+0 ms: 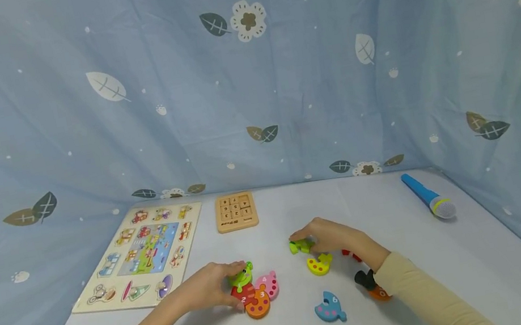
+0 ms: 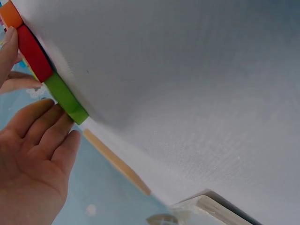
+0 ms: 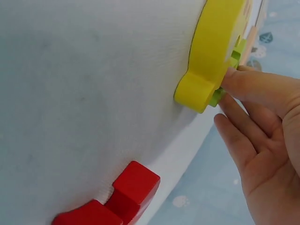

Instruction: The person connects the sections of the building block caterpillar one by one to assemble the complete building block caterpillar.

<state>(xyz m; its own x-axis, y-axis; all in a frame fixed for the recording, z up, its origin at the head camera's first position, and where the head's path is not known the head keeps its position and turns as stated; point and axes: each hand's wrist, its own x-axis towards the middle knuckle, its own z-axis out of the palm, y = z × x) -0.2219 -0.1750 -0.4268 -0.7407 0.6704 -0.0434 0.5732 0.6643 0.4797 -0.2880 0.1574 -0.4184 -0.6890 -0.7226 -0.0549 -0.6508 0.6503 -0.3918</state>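
My left hand (image 1: 206,287) holds a joined group of wooden caterpillar puzzle pieces at its left side. The group has a green head piece (image 1: 242,276), a red piece (image 2: 35,54), an orange piece (image 1: 257,306) and a pink piece (image 1: 269,284). In the left wrist view the thumb meets the red piece near the orange one, while other fingers lie along the green edge. My right hand (image 1: 325,234) pinches a light green puzzle piece (image 1: 299,246), mostly hidden behind the yellow piece (image 3: 206,56) in the right wrist view. That yellow piece lies just below the hand.
A blue puzzle piece (image 1: 329,308) lies at the front. A red piece (image 3: 136,183) and an orange piece (image 1: 381,294) sit beside my right forearm, partly covered. Farther out are a picture puzzle board (image 1: 124,293), a wooden number puzzle (image 1: 238,225) and a blue toy microphone (image 1: 423,193).
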